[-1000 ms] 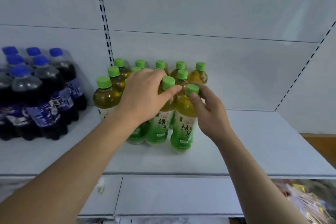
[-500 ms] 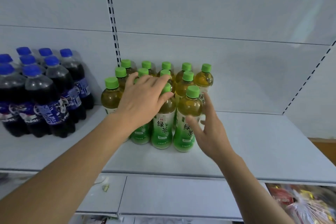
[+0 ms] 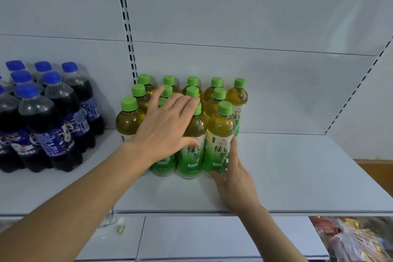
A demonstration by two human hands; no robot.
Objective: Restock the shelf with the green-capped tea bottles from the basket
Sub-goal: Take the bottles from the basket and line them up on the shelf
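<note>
i see the white shelf (image 3: 297,176) running across the middle of the frame, with the green-capped tea bottles (image 3: 191,125) standing upright in a tight block at its centre, several rows deep, back against the rear panel. the front row sits nearest the shelf's front edge, labels with green print facing me.

my left hand (image 3: 165,130) comes in from the lower left of the frame and lies flat over the front of the block, fingers spread wide and straight, palm down. its fingertips reach up around the caps of the middle row, and the thumb (image 3: 191,141) rests against the label of the front middle bottle (image 3: 191,155). it is not wrapped around anything; it only presses or rests on the bottles.

my right hand (image 3: 236,178) comes up from the lower centre-right. it is open, fingers extended, laid along the right side and lower front of the front right bottle (image 3: 220,140). it touches the bottle's base and label but i see no closed grip.

in the left of the frame a shrink-wrapped pack of dark cola bottles (image 3: 42,119) with blue caps stands on the same shelf, near the tea block but apart from it. a slotted upright strip (image 3: 125,21) runs down the back panel just behind the tea. in the lower right corner, below the shelf, there are blurred colourful packets (image 3: 350,238). i cannot see the basket here.
</note>
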